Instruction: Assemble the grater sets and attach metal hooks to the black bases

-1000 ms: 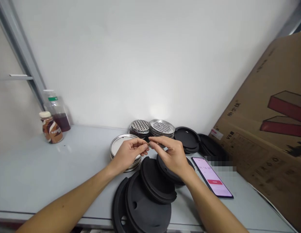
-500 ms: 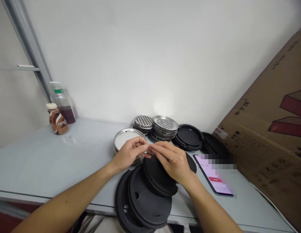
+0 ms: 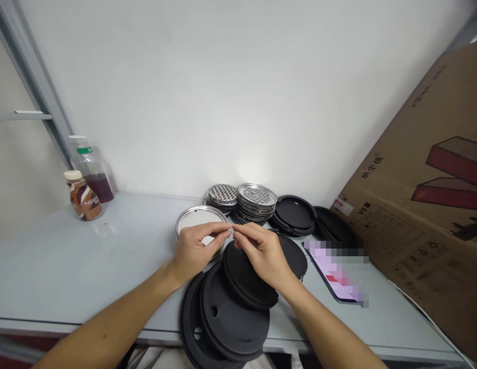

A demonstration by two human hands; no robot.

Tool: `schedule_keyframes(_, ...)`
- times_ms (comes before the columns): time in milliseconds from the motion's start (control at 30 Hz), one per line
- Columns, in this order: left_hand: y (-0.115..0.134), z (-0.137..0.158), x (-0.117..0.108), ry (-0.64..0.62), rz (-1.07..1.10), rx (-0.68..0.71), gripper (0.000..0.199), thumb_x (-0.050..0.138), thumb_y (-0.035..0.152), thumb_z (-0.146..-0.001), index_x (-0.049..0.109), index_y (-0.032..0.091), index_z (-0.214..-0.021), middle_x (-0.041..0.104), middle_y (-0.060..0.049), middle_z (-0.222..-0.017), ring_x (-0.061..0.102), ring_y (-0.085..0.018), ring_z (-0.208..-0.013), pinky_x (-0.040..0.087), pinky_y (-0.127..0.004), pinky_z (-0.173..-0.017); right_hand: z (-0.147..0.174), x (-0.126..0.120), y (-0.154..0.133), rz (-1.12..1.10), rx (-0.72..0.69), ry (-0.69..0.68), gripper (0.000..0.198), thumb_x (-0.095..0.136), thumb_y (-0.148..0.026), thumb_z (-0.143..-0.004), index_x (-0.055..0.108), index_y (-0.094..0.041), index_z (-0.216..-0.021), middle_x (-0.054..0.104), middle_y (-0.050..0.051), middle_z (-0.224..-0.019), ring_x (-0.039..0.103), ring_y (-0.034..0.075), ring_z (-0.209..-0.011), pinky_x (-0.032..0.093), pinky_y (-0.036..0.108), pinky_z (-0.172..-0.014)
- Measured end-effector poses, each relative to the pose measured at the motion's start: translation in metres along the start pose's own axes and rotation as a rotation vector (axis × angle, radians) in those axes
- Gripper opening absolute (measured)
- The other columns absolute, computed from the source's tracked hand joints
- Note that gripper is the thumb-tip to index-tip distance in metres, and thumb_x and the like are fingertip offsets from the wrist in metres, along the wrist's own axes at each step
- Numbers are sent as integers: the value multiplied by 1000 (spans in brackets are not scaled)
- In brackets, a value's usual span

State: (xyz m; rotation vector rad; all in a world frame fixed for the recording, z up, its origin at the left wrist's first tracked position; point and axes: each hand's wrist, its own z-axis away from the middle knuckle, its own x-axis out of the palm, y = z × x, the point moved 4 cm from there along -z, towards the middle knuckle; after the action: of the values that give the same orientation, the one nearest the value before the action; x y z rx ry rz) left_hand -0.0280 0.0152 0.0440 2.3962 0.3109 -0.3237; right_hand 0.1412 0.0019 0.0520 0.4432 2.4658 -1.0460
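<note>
The fingertips of my left hand and my right hand meet in a pinch over a small shiny piece, too small to name. Below my hands, several round black discs with notched rims and small holes overlap and hang past the table's front edge. Behind my left hand lies a stack of smooth metal discs, partly hidden by it. Farther back stand a stack of round grater plates and a smaller stack of coarse-toothed grater plates.
More black discs lie at the back right, beside a large cardboard box. A phone with a lit screen lies right of my hands. A brown bottle and a clear bottle of dark liquid stand at the far left.
My right fingers have curled from a straighter reach into a pinch against my left fingertips. A shiny bit now shows between them. The whole view has shifted slightly; the stacks look unchanged.
</note>
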Motion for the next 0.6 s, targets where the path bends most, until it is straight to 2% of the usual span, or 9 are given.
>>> schedule_keyframes(133,2,2,1,10,13,56,16,69,21,-86,77,23,-100,79,-2,-94,74,-19,-83,59,-30,-81,3,0,-2,-15,14,97,22,58,-22,-94,74,-25,-110,72,5,-87,67,18,-77,53,29,-73)
schedule_keyframes(367,0,8,11,19,39,48,20,66,19,-88,76,24,-105,77,-3,-103,74,-20,-91,59,-34,-88,7,16,0,116,-154,277,31,51,-14,-94,71,-24,-114,73,9,-99,69,21,-89,56,34,-79)
schedule_keyframes(500,-2,6,12,19,9,22,19,64,21,-89,77,24,-103,77,-2,-103,74,-21,-92,59,-35,-90,-3,15,6,63,-68,267,27,53,-18,-93,73,-23,-110,74,8,-94,70,20,-84,56,33,-78)
schedule_keyframes(600,-3,-1,5,8,-32,-81,16,66,25,-89,76,24,-101,78,-1,-94,75,-19,-76,61,-29,-75,-11,-7,13,-40,52,285,22,58,-25,-93,75,-22,-105,75,7,-91,70,18,-73,57,30,-72)
